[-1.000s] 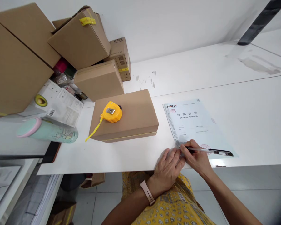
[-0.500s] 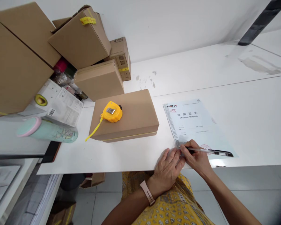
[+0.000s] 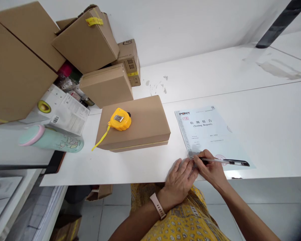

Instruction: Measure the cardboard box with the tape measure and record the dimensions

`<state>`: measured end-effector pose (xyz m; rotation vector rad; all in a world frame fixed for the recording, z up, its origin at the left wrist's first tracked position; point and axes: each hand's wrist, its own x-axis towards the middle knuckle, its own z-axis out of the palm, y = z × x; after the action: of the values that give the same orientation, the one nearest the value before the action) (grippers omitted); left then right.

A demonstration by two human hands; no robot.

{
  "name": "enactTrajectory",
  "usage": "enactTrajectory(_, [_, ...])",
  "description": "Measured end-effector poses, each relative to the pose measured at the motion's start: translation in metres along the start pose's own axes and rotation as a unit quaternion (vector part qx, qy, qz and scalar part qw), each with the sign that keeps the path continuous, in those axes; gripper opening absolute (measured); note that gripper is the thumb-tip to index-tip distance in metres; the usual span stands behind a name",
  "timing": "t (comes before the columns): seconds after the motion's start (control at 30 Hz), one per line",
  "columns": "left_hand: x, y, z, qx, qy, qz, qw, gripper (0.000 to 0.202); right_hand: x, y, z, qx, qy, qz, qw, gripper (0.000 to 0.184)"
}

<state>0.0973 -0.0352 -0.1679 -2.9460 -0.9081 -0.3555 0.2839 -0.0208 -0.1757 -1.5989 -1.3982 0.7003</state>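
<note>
Between the fingers of my right hand is a black and clear pen, its tip down near the lower left corner of a spiral-bound report. The cover of the report is pale blue with printed text and a red stamp. My left hand lies flat at the table's front edge, fingers stretched out, close against my right fingertips and beside the report's corner. Left of the report is a closed cardboard box. On top of that box rests a yellow tape measure with a short end of tape hanging out.
A mint green bottle lies at the left by a white carton. Several cardboard boxes are piled at the back left against the wall. A black post stands at the far right. The white table ends just before my lap.
</note>
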Motion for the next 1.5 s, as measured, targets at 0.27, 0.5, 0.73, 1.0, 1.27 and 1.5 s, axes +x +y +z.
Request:
enactTrajectory(0.27, [0.000,0.000,0.000,-0.001,0.014,-0.004,1.000,0.042,-0.001,0.007,0.000,-0.022,0.006,-0.007,1.000,0.036])
enactTrajectory(0.5, [-0.001,0.000,0.000,0.002,-0.007,-0.004,1.000,0.044,-0.001,0.006,0.000,-0.025,0.006,-0.008,1.000,0.037])
enactTrajectory(0.73, [-0.001,0.001,0.003,-0.003,-0.004,-0.004,1.000,0.045,-0.001,0.006,0.000,-0.008,0.006,-0.002,1.000,0.037])
enactTrajectory(1.0, [-0.002,0.001,0.003,-0.007,0.007,-0.008,1.000,0.043,0.003,-0.003,-0.004,0.014,0.029,0.010,0.999,0.040])
enactTrajectory(1.27, [0.000,0.000,0.000,-0.007,-0.015,-0.009,1.000,0.045,-0.001,0.003,-0.005,-0.005,0.008,0.001,1.000,0.041])
enactTrajectory(1.5, [0.000,0.001,0.003,-0.005,-0.006,-0.010,1.000,0.045,-0.001,0.005,-0.004,-0.018,0.003,0.005,1.000,0.042])
